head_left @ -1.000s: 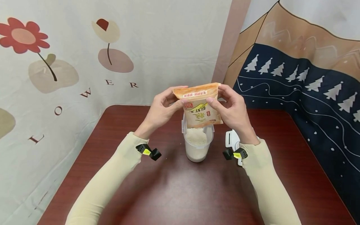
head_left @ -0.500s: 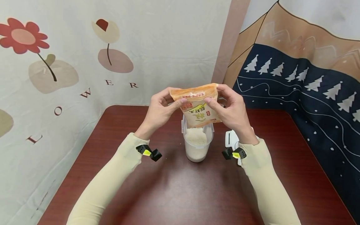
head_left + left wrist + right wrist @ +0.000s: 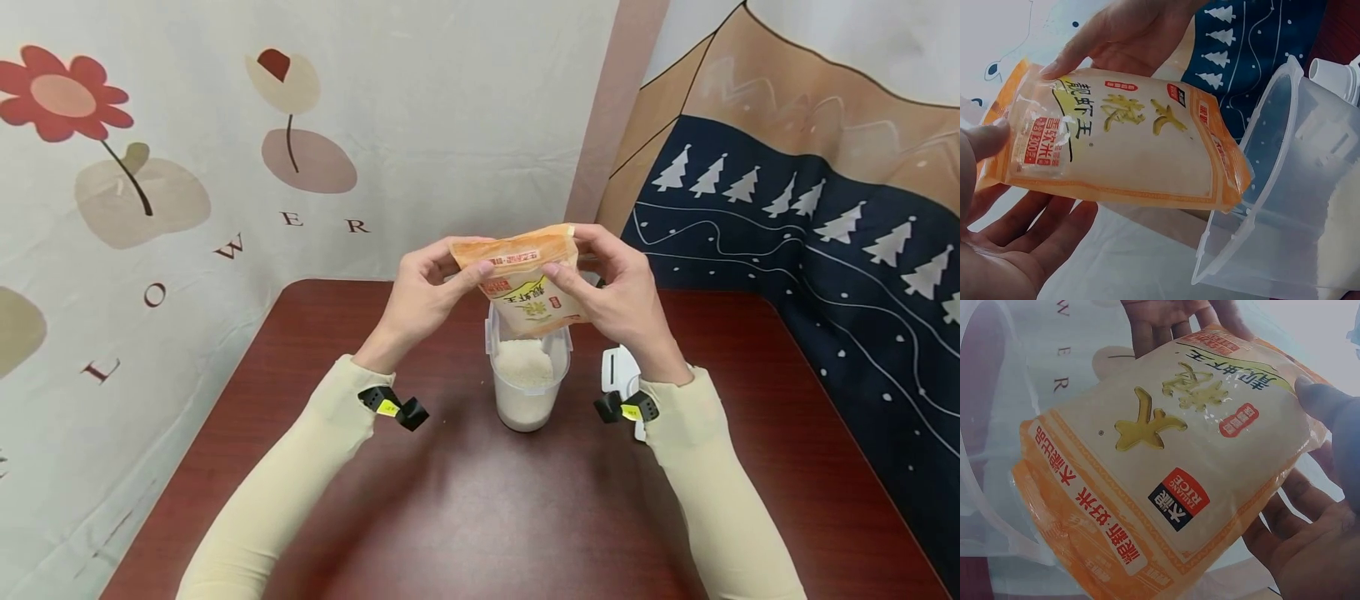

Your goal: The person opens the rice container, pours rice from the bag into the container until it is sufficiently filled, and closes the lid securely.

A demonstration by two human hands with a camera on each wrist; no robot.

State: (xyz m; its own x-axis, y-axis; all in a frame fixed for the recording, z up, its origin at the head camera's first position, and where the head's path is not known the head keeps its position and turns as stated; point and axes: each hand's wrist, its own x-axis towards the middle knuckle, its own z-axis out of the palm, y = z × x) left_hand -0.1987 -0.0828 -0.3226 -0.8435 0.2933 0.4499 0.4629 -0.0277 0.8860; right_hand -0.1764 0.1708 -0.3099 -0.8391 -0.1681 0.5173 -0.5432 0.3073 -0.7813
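A rice bag [image 3: 528, 292], white with orange ends, is tilted over a clear plastic container [image 3: 492, 346] in the head view. Pale rice [image 3: 525, 362] lies inside the container. My left hand [image 3: 423, 296] pinches the bag's upper left corner, thumb in front and fingers behind. On the opposite side my right hand [image 3: 618, 283] grips it the same way. The bag's lower orange end reaches the container's rim [image 3: 1275, 150] in the left wrist view. Printed gold characters and a red and black label [image 3: 1179, 499] face the right wrist camera.
A white plastic item [image 3: 617, 371] lies on the dark red table [image 3: 480, 517] right of the container, partly hidden behind the right wrist. Printed cloths [image 3: 465, 108] hang behind the table and along its right side.
The bag has shifted slightly left and tilted more, its lower end swinging a little back from the front of the container's mouth. Both hands keep their hold; the container stays put.
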